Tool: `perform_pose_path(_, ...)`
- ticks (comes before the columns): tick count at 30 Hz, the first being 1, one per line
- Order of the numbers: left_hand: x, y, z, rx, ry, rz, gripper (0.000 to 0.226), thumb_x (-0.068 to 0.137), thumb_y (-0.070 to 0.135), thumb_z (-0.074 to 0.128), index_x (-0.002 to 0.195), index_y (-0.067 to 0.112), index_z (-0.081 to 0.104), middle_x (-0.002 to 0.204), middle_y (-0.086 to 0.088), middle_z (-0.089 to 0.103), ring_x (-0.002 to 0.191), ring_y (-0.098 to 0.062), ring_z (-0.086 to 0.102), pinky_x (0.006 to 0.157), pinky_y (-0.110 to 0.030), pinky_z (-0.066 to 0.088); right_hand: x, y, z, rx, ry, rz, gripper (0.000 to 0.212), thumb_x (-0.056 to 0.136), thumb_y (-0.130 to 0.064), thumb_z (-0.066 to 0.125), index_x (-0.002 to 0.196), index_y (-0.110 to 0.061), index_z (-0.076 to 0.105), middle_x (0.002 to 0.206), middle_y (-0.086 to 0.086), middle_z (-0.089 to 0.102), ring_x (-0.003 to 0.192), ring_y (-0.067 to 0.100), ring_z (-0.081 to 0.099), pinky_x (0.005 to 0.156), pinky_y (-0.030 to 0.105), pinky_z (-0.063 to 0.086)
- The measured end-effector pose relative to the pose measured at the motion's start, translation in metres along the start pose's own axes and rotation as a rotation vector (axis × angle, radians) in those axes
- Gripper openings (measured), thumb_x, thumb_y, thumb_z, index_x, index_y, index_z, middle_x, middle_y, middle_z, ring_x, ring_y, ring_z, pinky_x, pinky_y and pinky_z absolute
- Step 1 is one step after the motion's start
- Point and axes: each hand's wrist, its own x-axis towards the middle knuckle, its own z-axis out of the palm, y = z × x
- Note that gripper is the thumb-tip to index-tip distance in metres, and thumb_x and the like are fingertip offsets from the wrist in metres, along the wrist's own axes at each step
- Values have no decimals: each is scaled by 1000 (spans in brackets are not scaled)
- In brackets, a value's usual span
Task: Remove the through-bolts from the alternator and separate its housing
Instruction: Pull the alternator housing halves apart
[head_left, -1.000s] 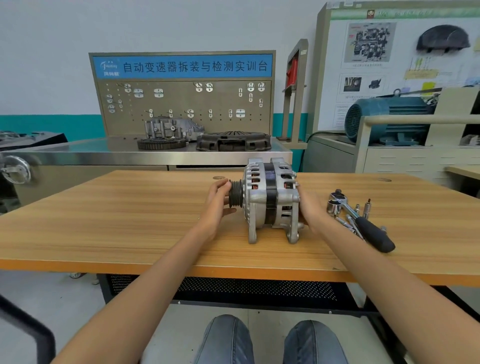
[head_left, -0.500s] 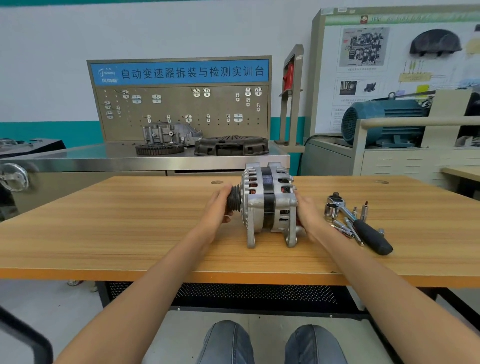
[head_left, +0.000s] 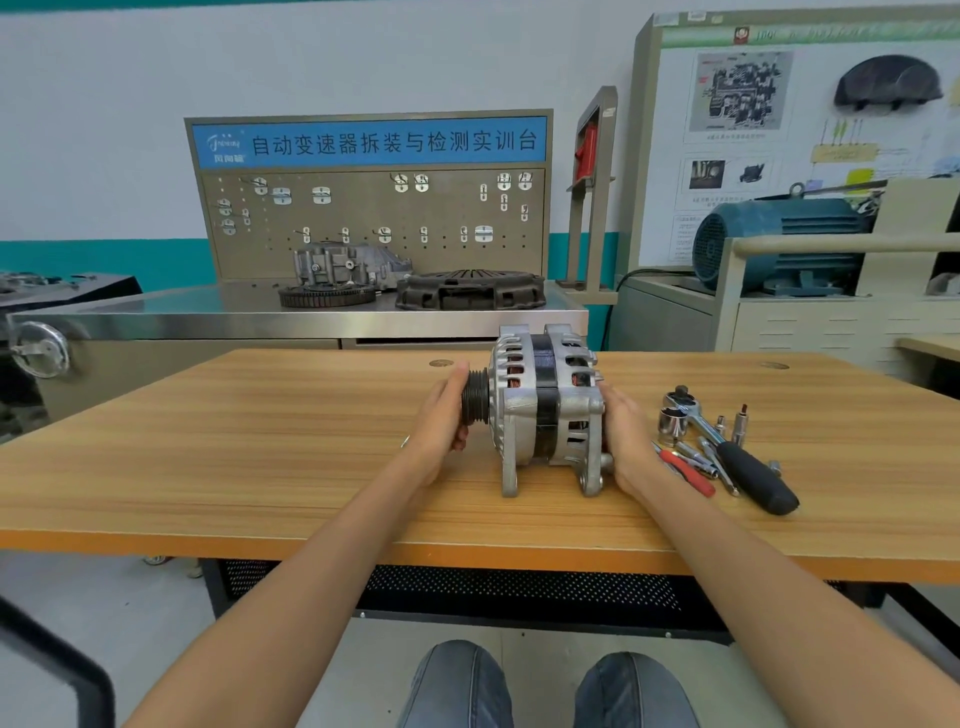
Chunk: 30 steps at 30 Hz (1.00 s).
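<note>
1. Alternator (head_left: 545, 410) stands on its mounting lugs on the wooden counter (head_left: 208, 457), roughly mid-counter, shaft axis running left-right. Housing halves joined, dark stator band between them.
2. Pulley (head_left: 475, 397) (black, ribbed) faces left; rear cover faces right.
3. Left hand (head_left: 441, 421) against the pulley end: palm & fingers cupped round the pulley, thumb tip up at its top edge, fingertips curled under its lower side. Gripping it.
4. Right hand (head_left: 626, 441) against the rear cover. Fingers run behind the housing, mostly hidden, so can't tell whether they lie flat or curl on the cover; palm edge touches the rear face near the lower lug.
5. Both forearms reach in from the near edge, resting abt. on the counter's front portion.
6. Tools just right of the right hand, on counter: ratchet wrench (head_left: 727, 452) w/ black grip, head pointing away; loose socket (head_left: 672, 423) beside the head; several ext. bars / bits (head_left: 740, 423) in a cluster; red-handled tool (head_left: 685, 470) lying partly under the wrist.
7. Through-bolts: not clearly resolvable at this res.
8. Background: steel bench (head_left: 311, 325) behind counter w/ pegboard (head_left: 369, 223) under a blue sign, ring gear (head_left: 327, 296), clutch cover (head_left: 470, 291), cast alu. housing (head_left: 348, 265).
9. Far right: teal electric motor (head_left: 779, 244) on a cabinet, wall chart board (head_left: 779, 119) behind.
10. Person's knees (head_left: 545, 686) in jeans visible below the counter edge.
</note>
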Motion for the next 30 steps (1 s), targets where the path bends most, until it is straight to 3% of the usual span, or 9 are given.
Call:
perform_pose_path(4, -1, 6, -1, 114, 22, -76, 58, 95, 67, 19, 83, 20, 52, 66, 0, 52, 55, -11, 43, 52, -24, 34, -1, 1, 0, 6, 21, 6, 37, 100, -37, 38, 121, -17, 60, 122, 10, 62, 116, 26, 55, 104, 48, 40)
perform_pose_path(7, -3, -5, 0, -21, 61, 5, 44, 102, 48, 26, 112, 19, 57, 103, -9, 61, 86, -19, 54, 71, -30, 42, -2, 0, 1, 10, 20, 11, 40, 100, -38, 37, 128, -16, 55, 125, 10, 60, 118, 28, 54, 106, 50, 38)
perform_pose_path(9, -3, -11, -1, -36, 57, 64, 39, 103, 36, 29, 132, 17, 48, 118, -10, 57, 99, -21, 53, 73, -30, 42, -3, 0, 2, 12, 27, 12, 40, 100, -38, 37, 130, -16, 54, 126, 10, 60, 119, 28, 53, 106, 50, 38)
perform_pose_path(14, -3, -16, 0, -57, 79, 50, 48, 99, 50, 34, 121, 11, 52, 82, -2, 54, 63, -11, 47, 59, -26, 39, -4, 0, 3, 10, 47, 14, 42, 100, -38, 37, 133, -16, 51, 130, 9, 57, 121, 27, 52, 107, 50, 37)
perform_pose_path(16, -2, -15, 1, -62, 92, 20, 51, 98, 56, 29, 116, 15, 53, 77, -2, 53, 55, -10, 44, 55, -26, 38, -4, 0, 3, 13, 61, 17, 39, 100, -37, 37, 131, -17, 53, 126, 9, 59, 118, 26, 54, 105, 50, 38)
perform_pose_path(18, -3, -15, 2, -47, 82, 27, 53, 98, 58, 25, 118, 18, 53, 82, -3, 55, 59, -10, 47, 56, -26, 40, -5, -1, 3, 22, 59, 23, 36, 100, -36, 37, 126, -18, 55, 124, 8, 59, 116, 26, 55, 104, 50, 39)
perform_pose_path(22, -5, -18, -1, -10, 13, 85, 50, 99, 51, 29, 138, 21, 41, 116, -5, 54, 86, -16, 53, 70, -30, 42, -5, 0, 3, 41, 57, 17, 27, 100, -36, 38, 116, -24, 57, 119, 6, 61, 114, 25, 56, 104, 49, 40)
perform_pose_path(25, -4, -18, -1, -17, 24, 88, 45, 100, 47, 33, 131, 17, 47, 96, -2, 55, 74, -12, 51, 67, -30, 42, -4, 1, 4, 42, 62, 24, 32, 100, -36, 38, 124, -22, 54, 124, 8, 59, 116, 26, 54, 104, 50, 40)
perform_pose_path(30, -4, -17, 0, -47, 29, 18, 55, 95, 62, 28, 103, 16, 55, 67, 2, 52, 56, -10, 46, 57, -27, 38, -4, 2, 3, 39, 55, 20, 37, 100, -36, 38, 131, -19, 51, 127, 9, 58, 118, 26, 53, 105, 50, 39)
